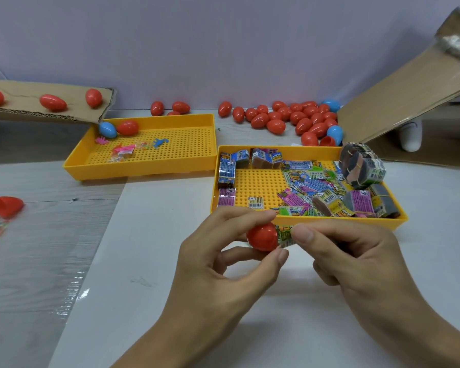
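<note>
My left hand (223, 264) grips a red plastic egg half (262, 236) between thumb and fingers, just in front of the near yellow tray (252, 181). My right hand (356, 261) pinches a small folded printed leaflet (284, 235) that sits against the open side of the egg half. Both hands hover above the white table. The near tray holds several printed leaflets (308, 184) and rubber-banded leaflet bundles (361, 168).
A second yellow tray (191, 134) at the back left holds a blue egg (107, 129), a red egg and small plastic toys (124, 150). Many red eggs (290, 118) lie along the wall. Cardboard pieces stand left (24, 107) and right (398, 99). Red egg halves (7, 205) lie at the left edge.
</note>
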The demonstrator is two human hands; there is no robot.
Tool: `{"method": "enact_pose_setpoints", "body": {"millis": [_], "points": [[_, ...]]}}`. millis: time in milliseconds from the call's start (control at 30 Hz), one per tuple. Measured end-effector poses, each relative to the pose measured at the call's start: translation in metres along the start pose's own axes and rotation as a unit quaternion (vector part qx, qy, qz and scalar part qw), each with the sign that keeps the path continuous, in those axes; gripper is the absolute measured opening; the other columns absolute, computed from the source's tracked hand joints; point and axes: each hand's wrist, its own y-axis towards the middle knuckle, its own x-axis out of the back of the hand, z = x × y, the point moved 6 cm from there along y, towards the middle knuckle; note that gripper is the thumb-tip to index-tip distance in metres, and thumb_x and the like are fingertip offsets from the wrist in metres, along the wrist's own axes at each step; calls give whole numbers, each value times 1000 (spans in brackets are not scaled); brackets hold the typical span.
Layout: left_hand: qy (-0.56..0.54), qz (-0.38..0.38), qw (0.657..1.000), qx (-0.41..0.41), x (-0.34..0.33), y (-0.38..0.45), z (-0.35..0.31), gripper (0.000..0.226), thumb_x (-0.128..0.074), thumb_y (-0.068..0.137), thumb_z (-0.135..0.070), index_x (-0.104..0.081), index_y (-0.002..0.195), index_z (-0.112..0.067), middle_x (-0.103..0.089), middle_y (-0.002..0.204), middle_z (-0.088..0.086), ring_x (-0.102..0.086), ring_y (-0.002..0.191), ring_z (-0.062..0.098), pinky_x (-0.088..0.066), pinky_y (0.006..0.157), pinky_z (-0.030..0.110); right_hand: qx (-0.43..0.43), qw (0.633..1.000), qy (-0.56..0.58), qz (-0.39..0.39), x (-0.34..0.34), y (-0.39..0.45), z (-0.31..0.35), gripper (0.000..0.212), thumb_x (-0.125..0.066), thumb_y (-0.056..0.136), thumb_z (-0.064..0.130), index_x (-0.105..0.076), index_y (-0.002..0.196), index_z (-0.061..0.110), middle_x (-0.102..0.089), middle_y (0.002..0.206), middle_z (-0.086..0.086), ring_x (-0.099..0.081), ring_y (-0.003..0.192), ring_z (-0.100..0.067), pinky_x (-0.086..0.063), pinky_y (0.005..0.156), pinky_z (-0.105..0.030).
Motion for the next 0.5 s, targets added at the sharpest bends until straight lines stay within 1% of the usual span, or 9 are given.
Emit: {"method": "enact_pose_setpoints", "body": {"millis": [67, 133, 167, 267, 367, 500], "points": [[-3, -4, 1000, 0, 0, 0, 0, 41, -79, 78, -12, -72, 117, -20, -63, 110, 4, -69, 94, 31, -61, 77, 31, -30, 1000, 5, 2, 1, 0, -6, 24, -73, 77, 43, -78, 76, 19, -46, 46, 14, -37, 41, 0, -33, 45, -9], [-7, -10, 1000, 5, 0, -1, 0, 42, -78, 78, -17, -72, 119, -23, -64, 110, 3, -70, 94, 29, -61, 78, 30, -71, 997, 25, 4, 1, -1, -13, 41, -76, 71, 57, -77, 74, 16, -35, 49, 12, -23, 43, -10, -24, 42, -19], [-9, -13, 1000, 9, 0, -1, 0, 42, -77, 78, -18, -71, 119, -24, -64, 110, 2, -70, 94, 28, -61, 78, 30, -85, 996, 34, 6, 1, -1, -15, 44, -77, 69, 60, -76, 72, 16, -31, 51, 10, -19, 45, -13, -21, 43, -21], [-6, -15, 1000, 19, 0, -2, 2, 43, -76, 78, -22, -71, 121, -26, -64, 110, 1, -70, 95, 27, -61, 78, 30, -105, 993, 47, 14, 0, -2, -18, 43, -78, 68, 60, -75, 70, 17, -29, 52, 8, -15, 47, -16, -18, 44, -22], [-2, -17, 1000, 26, -1, -2, 3, 44, -77, 78, -22, -72, 122, -25, -64, 110, 0, -71, 94, 25, -61, 78, 30, -119, 991, 53, 17, -1, -2, -18, 40, -78, 68, 58, -74, 67, 18, -28, 52, 8, -16, 46, -14, -18, 43, -21], [-2, -18, 999, 33, -1, -3, 4, 44, -77, 78, -24, -71, 122, -27, -64, 109, -2, -71, 93, 22, -60, 78, 27, -151, 982, 104, 37, -5, -2, -17, 30, -75, 74, 46, -68, 56, 23, -23, 52, 13, -16, 45, -8, -20, 41, -16]]}}
